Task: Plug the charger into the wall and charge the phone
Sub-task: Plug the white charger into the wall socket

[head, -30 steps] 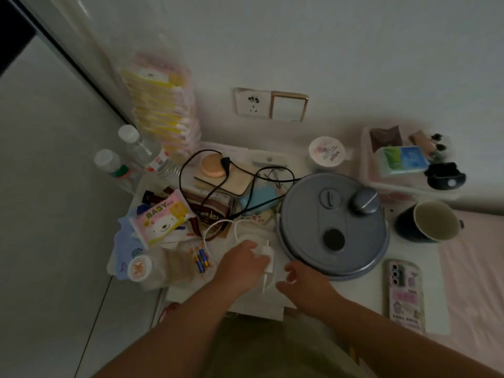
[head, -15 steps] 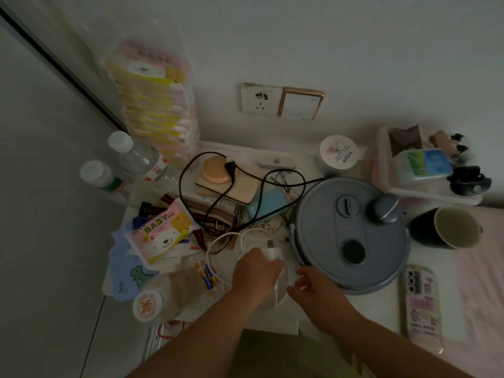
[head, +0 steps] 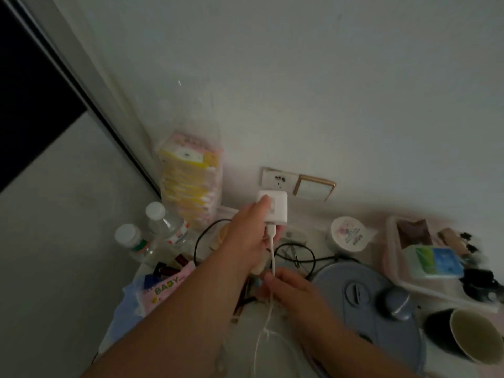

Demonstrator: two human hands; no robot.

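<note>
My left hand (head: 249, 236) grips a white charger block (head: 275, 207) and holds it up just below the white wall socket (head: 278, 179), apart from it. A white cable (head: 272, 257) hangs from the block's underside. My right hand (head: 289, 291) pinches that cable lower down, over the table. The phone is out of view.
A gold-framed wall switch (head: 313, 188) sits right of the socket. Stacked tissue packs (head: 191, 181), two water bottles (head: 166, 227), black cords (head: 294, 255), a grey round lid (head: 381, 304), a dark mug (head: 463, 336), a white jar (head: 350, 234) and a pink tray (head: 409, 279) crowd the table.
My left hand lifted the charger block from the table up to just under the wall socket. My right hand now holds the trailing cable. The view tilted up toward the wall.
</note>
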